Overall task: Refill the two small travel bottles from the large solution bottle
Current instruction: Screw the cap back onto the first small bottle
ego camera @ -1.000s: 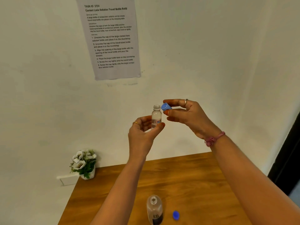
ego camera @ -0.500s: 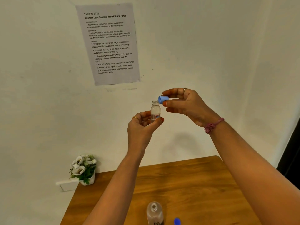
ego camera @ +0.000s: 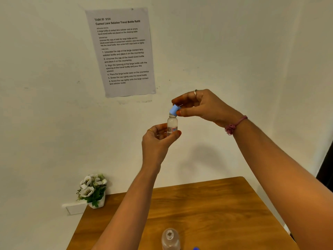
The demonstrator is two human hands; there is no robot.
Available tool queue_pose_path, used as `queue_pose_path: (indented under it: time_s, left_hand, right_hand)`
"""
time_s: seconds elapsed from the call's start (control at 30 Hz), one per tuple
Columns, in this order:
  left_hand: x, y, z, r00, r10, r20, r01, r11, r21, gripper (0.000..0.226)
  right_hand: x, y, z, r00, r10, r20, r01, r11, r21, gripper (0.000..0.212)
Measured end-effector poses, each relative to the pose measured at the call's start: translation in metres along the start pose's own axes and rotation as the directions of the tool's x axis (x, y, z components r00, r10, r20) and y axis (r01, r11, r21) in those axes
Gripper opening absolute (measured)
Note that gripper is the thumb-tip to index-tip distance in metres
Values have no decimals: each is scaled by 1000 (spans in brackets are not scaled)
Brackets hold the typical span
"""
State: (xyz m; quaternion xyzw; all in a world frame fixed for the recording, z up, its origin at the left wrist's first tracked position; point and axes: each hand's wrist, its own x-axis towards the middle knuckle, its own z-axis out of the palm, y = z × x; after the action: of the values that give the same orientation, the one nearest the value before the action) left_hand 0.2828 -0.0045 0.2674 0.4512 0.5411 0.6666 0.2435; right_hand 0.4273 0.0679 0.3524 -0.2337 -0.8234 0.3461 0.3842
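Note:
My left hand (ego camera: pixel 158 139) grips a small clear travel bottle (ego camera: pixel 172 124) upright in the air in front of the wall, holding its lower part. My right hand (ego camera: pixel 203 105) pinches a light blue cap (ego camera: pixel 174 110) tilted at the bottle's open neck, its lower edge touching the rim. The large clear solution bottle (ego camera: pixel 170 239) stands uncapped on the wooden table (ego camera: pixel 216 213) at the bottom edge of the view. A dark blue cap (ego camera: pixel 196 248) lies just to its right, cut off by the frame. A second travel bottle is not in view.
A small white pot of artificial flowers (ego camera: pixel 93 191) stands at the table's far left corner, beside a white wall socket (ego camera: pixel 74 208). A printed task sheet (ego camera: pixel 122 51) hangs on the wall above. A dark door edge (ego camera: pixel 326 170) shows at the right.
My right hand has brought the light blue cap leftward and down onto the bottle's neck. Both hands have risen in the view as the camera tilted.

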Motion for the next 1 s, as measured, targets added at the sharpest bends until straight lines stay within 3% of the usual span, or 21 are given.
queue_pose_path:
  time_s: [0.37,0.6,0.67,0.8,0.9,1.0]
  left_hand:
    - [0,-2,8,1000,-11,3,11,1000,-9,39]
    - [-4,-6,13,999,-24,-21,23,999,-32,40]
    - [-4,-8,12,999,-32,-26,31,998,-48,42]
    - [-4,-9,12,999,-43,-21,41,997,-65,40]
    - [-3,-10,14,999,-46,-25,44,997,-64,40]
    - [-4,-12,16,998,-54,-32,52,996,-66,42]
  right_hand:
    - [18,-16,-11,985,-3,172,58,946,-318,33]
    - [20,-12,-5,995,51,86,-9,904,-427,33]
    - [19,-9,-5,996,72,50,-48,928,-370,39]
    - [11,-1,-16,991,118,71,-112,990,-83,41]
    - [8,8,-12,992,95,85,-92,995,-31,36]
    - [9,13,-3,996,86,-25,-86,996,-25,36]
